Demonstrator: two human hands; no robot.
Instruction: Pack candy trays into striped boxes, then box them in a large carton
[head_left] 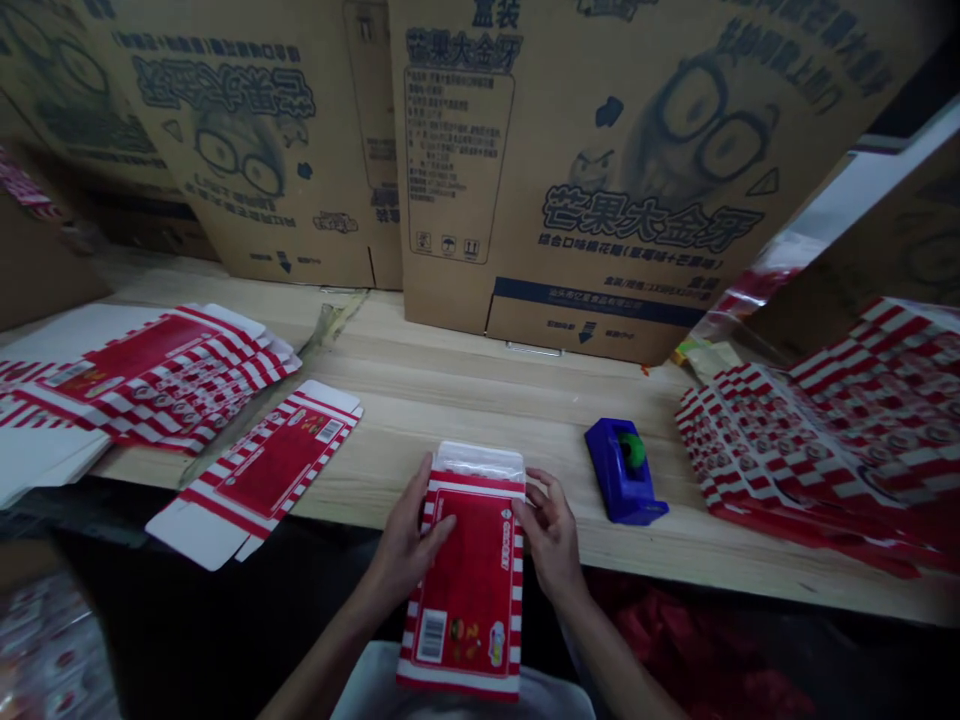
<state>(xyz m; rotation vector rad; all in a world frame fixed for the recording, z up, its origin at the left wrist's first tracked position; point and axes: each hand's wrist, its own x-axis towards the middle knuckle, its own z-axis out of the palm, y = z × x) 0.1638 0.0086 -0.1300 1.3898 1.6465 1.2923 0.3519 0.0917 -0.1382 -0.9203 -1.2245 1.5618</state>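
Observation:
A red carton with white stripes point(480, 570) lies tilted between my two hands at the table's front edge. Its far end is open, with white flaps point(480, 460) up and something clear and shiny inside. My left hand point(412, 535) grips the carton's left side, thumb across its face. At the upper right edge, my right hand point(551, 530) has its fingers bent against the carton. To the left, a flattened carton point(277, 460) of the same print rests partly over the table edge.
A stack of flat cartons point(172, 370) lies at the left. A blue tape dispenser point(622, 475) with green tape stands right of my hands. More checkered cartons point(810, 440) are piled at the far right. Large cardboard boxes point(450, 230) line the table's back.

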